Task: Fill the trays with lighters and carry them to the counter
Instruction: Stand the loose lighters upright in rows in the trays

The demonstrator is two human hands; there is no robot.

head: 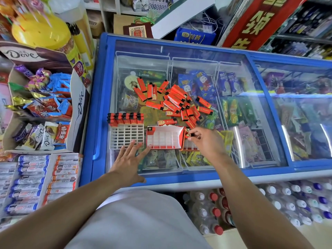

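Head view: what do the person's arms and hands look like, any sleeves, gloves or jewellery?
Both forearms are bare from the bottom of the picture to the wrists; no sleeve shows on either. The left hand and right hand wear no gloves, and no rings, watch or bracelet can be seen. Between the arms shows a light grey garment, plain, with no visible print.

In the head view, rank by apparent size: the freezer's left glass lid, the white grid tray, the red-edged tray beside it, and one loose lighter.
Largest to smallest:
1. Freezer's left glass lid
2. White grid tray and red-edged tray: look alike, unranked
3. Loose lighter
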